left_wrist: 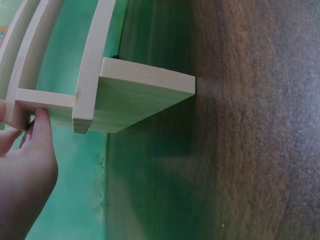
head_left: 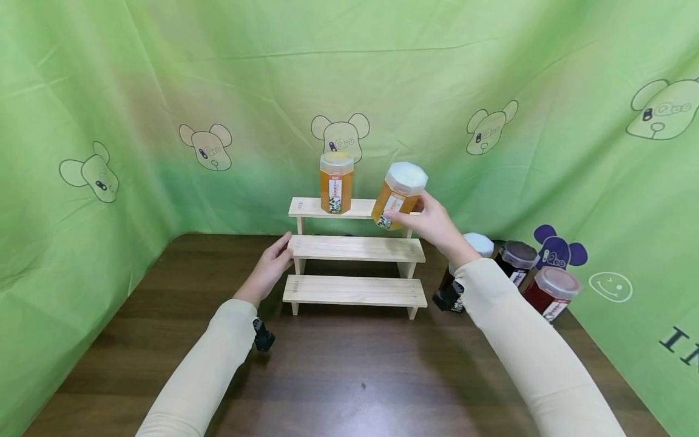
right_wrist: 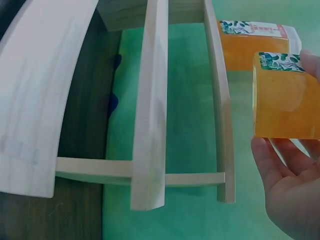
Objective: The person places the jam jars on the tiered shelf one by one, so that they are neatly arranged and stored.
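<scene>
Green backdrop (head_left: 262, 85) | held amber jar (head_left: 397, 199) | lid (head_left: 406, 177) up, long axis leaning right

The left hand (left_wrist: 27, 172) reaches in from the lower left and grips the end of one tier of a stepped wooden stand (left_wrist: 92, 65), one finger lying against the upright beside it. The stand appears sideways, its broad end support (left_wrist: 137, 97) meeting the brown wood-grain desk (left_wrist: 255, 125), which fills the right side. Green cloth (left_wrist: 65, 195) hangs behind. An orange-and-white sliver (left_wrist: 2, 34) at the left edge is too cropped to identify.
</scene>
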`<action>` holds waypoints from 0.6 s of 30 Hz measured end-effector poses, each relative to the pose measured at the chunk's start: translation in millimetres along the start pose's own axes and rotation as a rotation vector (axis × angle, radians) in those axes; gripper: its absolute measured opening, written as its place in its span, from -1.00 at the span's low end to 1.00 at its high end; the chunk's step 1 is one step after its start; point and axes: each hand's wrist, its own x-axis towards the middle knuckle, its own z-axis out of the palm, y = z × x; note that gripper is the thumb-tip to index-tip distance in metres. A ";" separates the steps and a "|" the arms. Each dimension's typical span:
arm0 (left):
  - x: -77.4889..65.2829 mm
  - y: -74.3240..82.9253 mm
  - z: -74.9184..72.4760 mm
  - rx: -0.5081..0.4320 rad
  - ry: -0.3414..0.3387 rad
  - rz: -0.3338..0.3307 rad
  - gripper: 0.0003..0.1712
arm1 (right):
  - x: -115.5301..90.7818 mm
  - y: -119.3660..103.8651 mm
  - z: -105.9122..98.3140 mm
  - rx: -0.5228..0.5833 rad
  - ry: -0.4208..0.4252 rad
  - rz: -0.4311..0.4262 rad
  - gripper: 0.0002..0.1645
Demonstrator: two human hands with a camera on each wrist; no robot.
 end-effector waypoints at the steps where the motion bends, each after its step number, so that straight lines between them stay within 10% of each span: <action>1: 0.1 0.2 -0.1 -0.001 -0.002 0.002 -0.36 | 2.9 -1.2 0.8 0.004 -0.007 0.002 -0.09; 18: 2.9 -3.7 -0.7 -0.029 0.004 0.016 -0.37 | 40.2 -3.9 16.7 0.053 -0.081 0.064 -0.06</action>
